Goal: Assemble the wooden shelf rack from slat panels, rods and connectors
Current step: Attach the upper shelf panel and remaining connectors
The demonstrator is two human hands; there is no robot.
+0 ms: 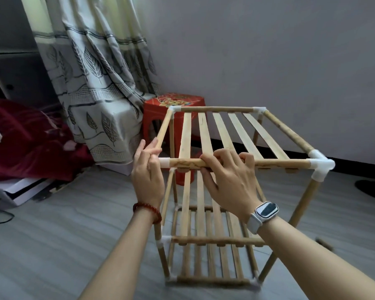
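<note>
Our left hand (pixel 148 167) pinches the side rod (pixel 164 128) while our right hand (pixel 227 180) grips the front rod (pixel 277 163) of the floor-standing rack; next, we judge, that rod end must seat in the corner connector (pixel 164 162).

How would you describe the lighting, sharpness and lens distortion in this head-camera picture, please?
Head view: soft daylight glows through the curtain, casting no hard shadows; wide-angle bowing bends the wall base and stretches the forearms; the hands and top slat panel look fairly sharp, while the lower shelf and frame corners smear softly; the watch face shows faint glare.
</note>
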